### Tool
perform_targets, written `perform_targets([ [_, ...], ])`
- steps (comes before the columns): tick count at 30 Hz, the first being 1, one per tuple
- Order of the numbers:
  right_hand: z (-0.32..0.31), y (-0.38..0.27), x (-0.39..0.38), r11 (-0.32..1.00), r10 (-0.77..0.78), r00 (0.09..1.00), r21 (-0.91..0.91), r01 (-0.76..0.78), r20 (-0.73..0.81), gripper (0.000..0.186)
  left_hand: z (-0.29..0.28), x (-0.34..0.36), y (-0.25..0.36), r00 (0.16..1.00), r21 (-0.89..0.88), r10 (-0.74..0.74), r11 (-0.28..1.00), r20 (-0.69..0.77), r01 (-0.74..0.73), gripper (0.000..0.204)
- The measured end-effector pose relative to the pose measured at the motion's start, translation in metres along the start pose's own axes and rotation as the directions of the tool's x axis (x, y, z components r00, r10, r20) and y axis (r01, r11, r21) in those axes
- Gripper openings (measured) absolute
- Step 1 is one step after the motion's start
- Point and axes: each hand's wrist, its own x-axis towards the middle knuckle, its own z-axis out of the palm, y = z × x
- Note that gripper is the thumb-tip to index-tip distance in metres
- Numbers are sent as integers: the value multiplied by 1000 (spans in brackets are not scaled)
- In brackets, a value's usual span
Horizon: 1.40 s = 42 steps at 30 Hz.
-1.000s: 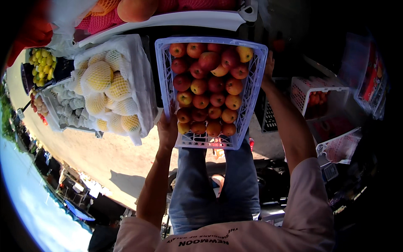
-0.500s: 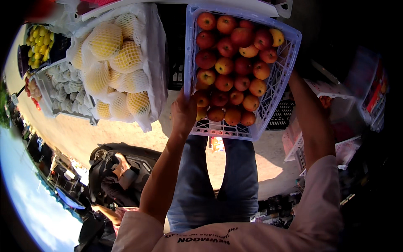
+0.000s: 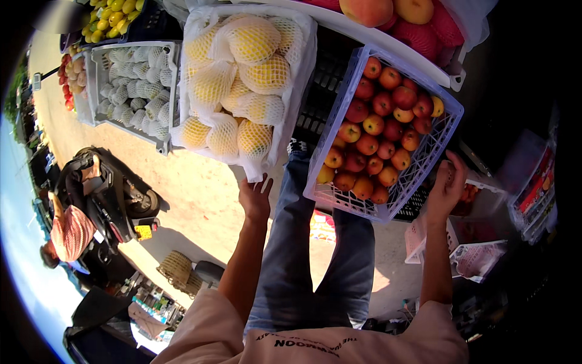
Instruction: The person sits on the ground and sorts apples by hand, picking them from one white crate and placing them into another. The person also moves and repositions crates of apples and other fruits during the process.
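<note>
Apple crate (image 3: 333,121) is resting at right, apparently placed. Left grip (image 3: 254,199) is hanging wide, right grip (image 3: 446,189) half-curled, both empty.

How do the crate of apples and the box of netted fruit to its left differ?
The apple crate shows bare lavender lattice walls, while the netted-fruit box is covered with white lining. The apples are mostly red and orange, and unwrapped; the netted fruit are yellow under pale mesh. The apples also look smaller than the netted fruit. Both containers are open on top and hold many pieces.
</note>
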Motion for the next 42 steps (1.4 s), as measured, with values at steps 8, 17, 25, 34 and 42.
perform_targets([
  [8,165,-139,5,897,51,845,347,-273,532,30,8,44,75,958,-200,184,970,221,-140,37],
  [17,291,-112,47,431,506,535,339,-836,677,22,-3,59,101,931,-305,155,951,331,-50,44],
  [25,284,-97,54,493,532,574,324,-808,623,19,6,74,111,923,-220,170,971,345,-96,29],
  [34,289,-112,44,575,464,609,305,-759,643,32,12,58,128,904,-90,369,930,216,-357,26],
  [42,304,-147,3,666,414,677,305,-681,608,45,-31,105,143,931,-174,219,969,291,-174,23],
])
